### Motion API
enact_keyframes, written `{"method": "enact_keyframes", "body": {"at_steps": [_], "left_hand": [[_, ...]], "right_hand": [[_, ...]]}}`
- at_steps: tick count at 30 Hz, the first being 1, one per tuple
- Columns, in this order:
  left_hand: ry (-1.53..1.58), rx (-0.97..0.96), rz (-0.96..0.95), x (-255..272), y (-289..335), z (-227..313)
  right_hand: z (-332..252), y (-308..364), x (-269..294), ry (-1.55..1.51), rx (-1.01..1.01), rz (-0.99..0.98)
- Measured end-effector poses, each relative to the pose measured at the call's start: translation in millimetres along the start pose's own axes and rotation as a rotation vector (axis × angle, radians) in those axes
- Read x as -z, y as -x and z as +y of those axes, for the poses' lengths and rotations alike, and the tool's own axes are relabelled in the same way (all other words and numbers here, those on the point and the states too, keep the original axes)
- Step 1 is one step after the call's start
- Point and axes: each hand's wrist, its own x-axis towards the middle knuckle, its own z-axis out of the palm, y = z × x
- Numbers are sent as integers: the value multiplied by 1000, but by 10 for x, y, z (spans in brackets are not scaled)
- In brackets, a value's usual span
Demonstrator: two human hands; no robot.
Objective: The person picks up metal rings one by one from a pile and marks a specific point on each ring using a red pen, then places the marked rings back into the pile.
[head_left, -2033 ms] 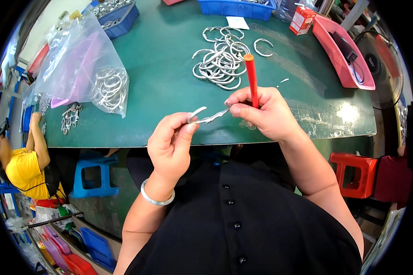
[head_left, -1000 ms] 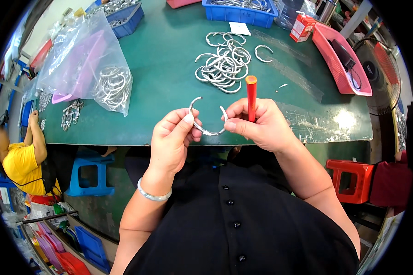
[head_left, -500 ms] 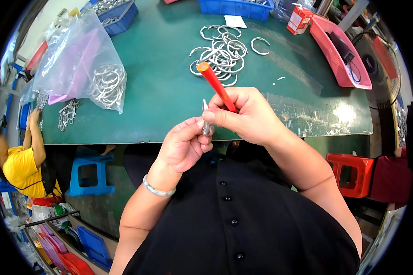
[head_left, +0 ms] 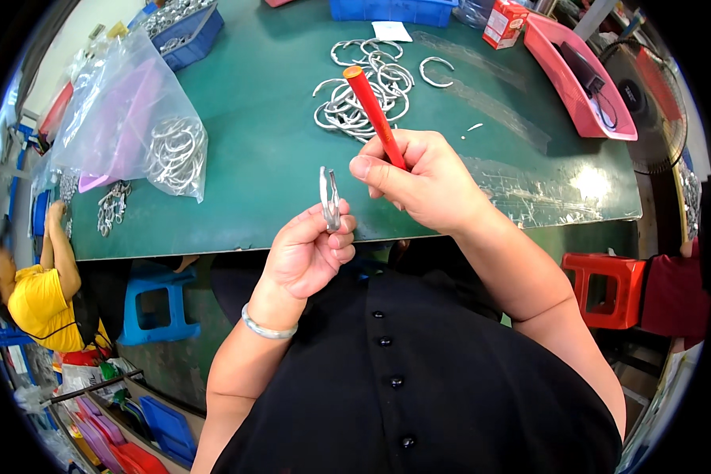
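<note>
Because the fingers of the left hand [head_left: 302, 257] cover its lower part, the silver open bangle [head_left: 329, 201] in the middle of the frame cannot be seen whole, and as it is turned almost edge-on, its round shape is hard to make out. The lower end of the red stick-shaped tool [head_left: 378, 114] is hidden inside the right hand [head_left: 430, 186]. At the top, the blue basket [head_left: 395, 11] is cut off by the frame's edge, and the contents of the transparent plastic bag [head_left: 146, 63] at the left are partly blurred by its folds. The bangle stands up from the left fingertips, which are pinched on it, with its two ends pointing upward; it is to the left of the right hand and near to it, but not touching. The right hand is closed around the tool, and the two hands are apart. Above them, in the upper middle, lies a pile of open bangles [head_left: 367, 96] on the green table [head_left: 261, 158], with one single bangle [head_left: 436, 73] just beside it at the right.
</note>
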Motion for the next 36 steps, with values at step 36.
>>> {"method": "enact_keyframes", "body": {"at_steps": [36], "left_hand": [[-620, -505, 127, 42, -266, 181]], "right_hand": [[-521, -1782, 1303, 431, -49, 431]]}}
